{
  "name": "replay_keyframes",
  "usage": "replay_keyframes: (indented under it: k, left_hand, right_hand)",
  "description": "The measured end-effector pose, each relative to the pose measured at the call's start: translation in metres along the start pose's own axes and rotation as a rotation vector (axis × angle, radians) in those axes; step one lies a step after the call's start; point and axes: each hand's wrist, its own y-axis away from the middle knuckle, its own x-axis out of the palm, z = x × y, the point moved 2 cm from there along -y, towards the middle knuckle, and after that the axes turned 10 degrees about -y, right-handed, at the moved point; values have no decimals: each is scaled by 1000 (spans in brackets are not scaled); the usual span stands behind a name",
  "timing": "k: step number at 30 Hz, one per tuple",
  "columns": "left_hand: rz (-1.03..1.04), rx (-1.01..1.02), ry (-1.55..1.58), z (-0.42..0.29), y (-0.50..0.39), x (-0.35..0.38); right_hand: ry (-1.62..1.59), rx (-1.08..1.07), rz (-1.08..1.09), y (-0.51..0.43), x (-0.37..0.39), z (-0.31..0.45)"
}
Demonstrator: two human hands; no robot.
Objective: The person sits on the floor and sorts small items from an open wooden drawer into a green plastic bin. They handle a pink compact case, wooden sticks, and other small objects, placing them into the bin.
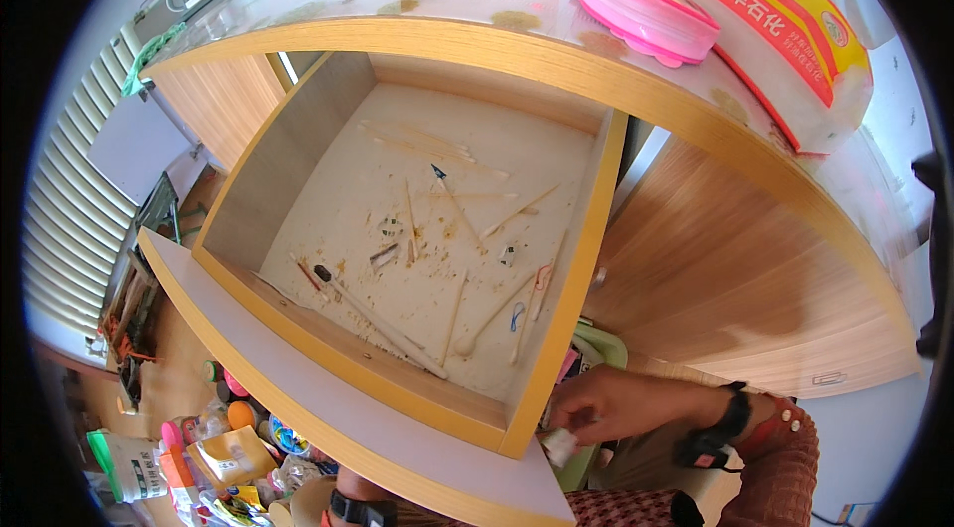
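Note:
Over a green bin (604, 341) right of the drawer, my right hand (592, 404) pinches a blurred whitish crumpled thing (559, 445). My left hand (359, 484) is mostly hidden under the drawer's front; only the skin by its wristband shows. Between them stands a pulled-out wooden drawer (287, 147). On its crumb-strewn floor lie several cotton swabs (428, 143), a stick with a dark blue tip (458, 207) and a long pale rod with a black end (384, 318). Wrapper scraps (384, 256) and a blue band-like loop (517, 317) lie there too.
A tabletop edge (462, 31) overhangs the drawer. On the tabletop are a pink zip pouch (645, 9) and a printed tissue pack (782, 28). Jars and packets, among them a brown pouch (231, 456), crowd the lower left. A radiator (82, 199) stands at left.

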Motion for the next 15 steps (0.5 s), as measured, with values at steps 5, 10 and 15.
replay_keyframes:
  k: [5,10,15]
  left_hand:
    - [21,-39,-93,3,6,4]
    - [30,-65,-164,1,11,5]
    - [38,-82,-229,-1,18,3]
  right_hand:
    - [9,165,-354,-55,39,-93]
    - [66,-214,-356,-62,33,-86]
    - [257,38,0,1,-44,1]
